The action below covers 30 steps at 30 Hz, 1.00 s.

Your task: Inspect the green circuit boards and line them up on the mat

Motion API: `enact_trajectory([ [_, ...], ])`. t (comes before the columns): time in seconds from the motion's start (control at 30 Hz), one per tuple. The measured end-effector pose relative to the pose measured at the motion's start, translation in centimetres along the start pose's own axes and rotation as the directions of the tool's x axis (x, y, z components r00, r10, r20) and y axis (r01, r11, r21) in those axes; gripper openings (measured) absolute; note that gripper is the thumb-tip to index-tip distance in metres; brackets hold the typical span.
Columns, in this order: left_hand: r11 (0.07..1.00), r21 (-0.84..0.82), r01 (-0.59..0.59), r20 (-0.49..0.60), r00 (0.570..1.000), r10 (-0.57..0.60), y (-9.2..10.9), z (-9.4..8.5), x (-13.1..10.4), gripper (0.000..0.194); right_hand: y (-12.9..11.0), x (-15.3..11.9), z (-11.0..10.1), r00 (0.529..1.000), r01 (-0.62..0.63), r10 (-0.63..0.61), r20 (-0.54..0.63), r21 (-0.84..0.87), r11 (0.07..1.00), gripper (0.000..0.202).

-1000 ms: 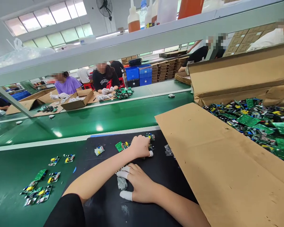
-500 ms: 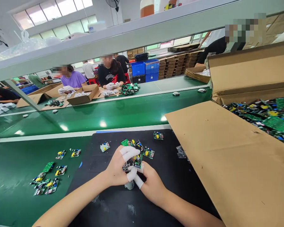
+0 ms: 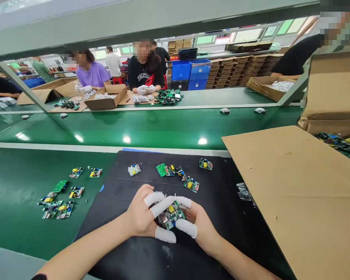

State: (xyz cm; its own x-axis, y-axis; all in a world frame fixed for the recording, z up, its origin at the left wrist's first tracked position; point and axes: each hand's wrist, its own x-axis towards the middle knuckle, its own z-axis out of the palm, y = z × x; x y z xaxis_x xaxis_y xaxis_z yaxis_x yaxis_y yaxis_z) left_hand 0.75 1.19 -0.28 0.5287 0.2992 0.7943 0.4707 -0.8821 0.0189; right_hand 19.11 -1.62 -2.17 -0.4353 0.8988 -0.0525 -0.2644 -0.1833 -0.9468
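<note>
A small green circuit board (image 3: 175,214) with a yellow component is held between my two hands, tilted, parts facing up. My right hand (image 3: 202,227), with white finger cots, pinches its right side between thumb and fingers. The fingers of my left hand (image 3: 141,214), also in white cots, curl over its upper left edge, with the thumb low at the left. Part of a greyish lump shows at the board's left side, mostly hidden by the fingers. Beyond my hands on the black mat (image 3: 119,229) lie more boards (image 3: 191,184) and a board with whitish stuff (image 3: 134,170).
Several boards (image 3: 65,210) lie on the green surface to the left. A large cardboard flap (image 3: 280,186) slants along the right, with a box of boards (image 3: 338,144) behind it. A green conveyor belt (image 3: 151,128) runs across; co-workers sit beyond it. A shelf beam (image 3: 163,23) crosses overhead.
The view has tilted down and turned slightly. My right hand has come up around the board's right side, and the board lies flatter. My left fingers have shifted over its upper edge.
</note>
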Motion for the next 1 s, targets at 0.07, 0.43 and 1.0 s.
enact_trajectory([
  [0.07, 0.999, -0.015, 0.035, 0.008, 0.999, -0.035, 0.1, -0.3, 0.2, 0.049, -0.6, 0.0, 0.5, 0.996, -0.082, 0.074, 0.053, 0.161, 0.984, 0.056],
  [0.43, 0.947, -0.256, 0.197, -0.072, 0.972, -0.222, 1.1, -0.6, 0.4, 0.013, -1.1, 0.0, 1.2, 0.975, -0.219, 0.201, 0.099, 0.237, 0.947, 0.039],
  [1.0, 0.940, -0.289, 0.180, -0.062, 0.977, -0.206, 1.3, -0.2, 0.3, 0.013, -1.2, -0.3, 1.0, 0.982, -0.186, 0.184, 0.030, 0.221, 0.957, 0.036],
])
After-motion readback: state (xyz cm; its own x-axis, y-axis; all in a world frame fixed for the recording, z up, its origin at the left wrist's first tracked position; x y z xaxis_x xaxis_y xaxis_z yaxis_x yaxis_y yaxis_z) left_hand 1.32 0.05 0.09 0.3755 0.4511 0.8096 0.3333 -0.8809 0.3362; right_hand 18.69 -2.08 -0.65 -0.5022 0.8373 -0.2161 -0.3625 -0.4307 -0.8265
